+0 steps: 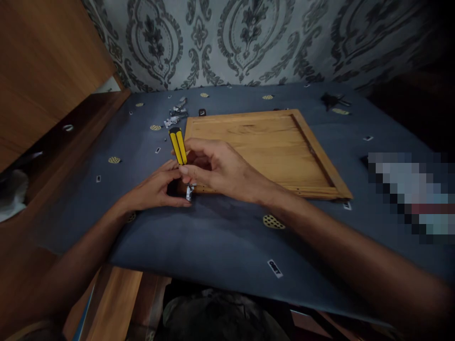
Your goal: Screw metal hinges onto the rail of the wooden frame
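Observation:
My right hand is closed around a yellow-and-black screwdriver, whose handle stands upright above my fingers. Its tip points down at the near left corner of a wooden cabinet door lying flat on the blue cloth. My left hand sits right beside it with fingers pinched on a small metal hinge piece at that corner. The screw itself is hidden by my fingers.
The blue cloth covers the table. A heap of metal hinge parts lies behind the door's far left corner. Small perforated discs and tiny tags are scattered about. A dark tool lies far right. Wooden furniture stands left.

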Action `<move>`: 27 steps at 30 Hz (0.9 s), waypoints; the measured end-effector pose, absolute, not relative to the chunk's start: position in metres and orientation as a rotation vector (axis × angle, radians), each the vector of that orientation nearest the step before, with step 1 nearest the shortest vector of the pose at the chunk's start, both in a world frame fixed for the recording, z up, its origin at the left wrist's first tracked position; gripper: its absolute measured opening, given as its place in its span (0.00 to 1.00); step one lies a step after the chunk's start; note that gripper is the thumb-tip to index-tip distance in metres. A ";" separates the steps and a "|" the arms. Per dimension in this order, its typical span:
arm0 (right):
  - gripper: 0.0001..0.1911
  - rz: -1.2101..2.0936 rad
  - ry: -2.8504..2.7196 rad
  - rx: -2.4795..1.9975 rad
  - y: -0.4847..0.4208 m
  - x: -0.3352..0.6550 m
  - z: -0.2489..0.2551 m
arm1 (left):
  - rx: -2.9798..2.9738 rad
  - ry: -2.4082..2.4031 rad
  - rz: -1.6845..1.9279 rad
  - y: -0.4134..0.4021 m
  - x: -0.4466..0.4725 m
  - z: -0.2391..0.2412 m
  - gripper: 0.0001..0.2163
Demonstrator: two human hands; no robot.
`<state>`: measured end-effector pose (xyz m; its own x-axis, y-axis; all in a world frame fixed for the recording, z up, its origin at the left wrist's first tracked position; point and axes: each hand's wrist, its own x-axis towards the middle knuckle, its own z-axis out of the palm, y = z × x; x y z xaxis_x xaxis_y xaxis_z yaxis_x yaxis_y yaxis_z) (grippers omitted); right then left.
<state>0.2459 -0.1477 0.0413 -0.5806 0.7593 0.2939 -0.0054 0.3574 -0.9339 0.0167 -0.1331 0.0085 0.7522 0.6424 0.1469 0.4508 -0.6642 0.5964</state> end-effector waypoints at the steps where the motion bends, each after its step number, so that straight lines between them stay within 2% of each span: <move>1: 0.11 1.323 -1.881 -0.646 -0.147 0.247 0.042 | 2.409 0.823 0.471 -0.133 0.017 0.009 0.22; 4: 0.12 1.324 -1.850 -0.670 -0.148 0.246 0.040 | 2.409 0.849 0.447 -0.133 0.016 0.009 0.23; 10: 0.23 1.226 -1.693 -0.761 -0.155 0.235 0.030 | 2.407 0.861 0.445 -0.132 0.015 0.007 0.23; 16: 0.17 1.304 -1.790 -0.694 -0.152 0.239 0.037 | 2.378 0.863 0.450 -0.133 0.017 0.008 0.23; 19: 0.18 1.330 -1.812 -0.681 -0.152 0.242 0.039 | 2.361 0.868 0.456 -0.134 0.018 0.009 0.23; 27: 0.21 1.069 -1.729 -0.735 -0.158 0.232 0.029 | 2.355 0.853 0.452 -0.134 0.018 0.009 0.21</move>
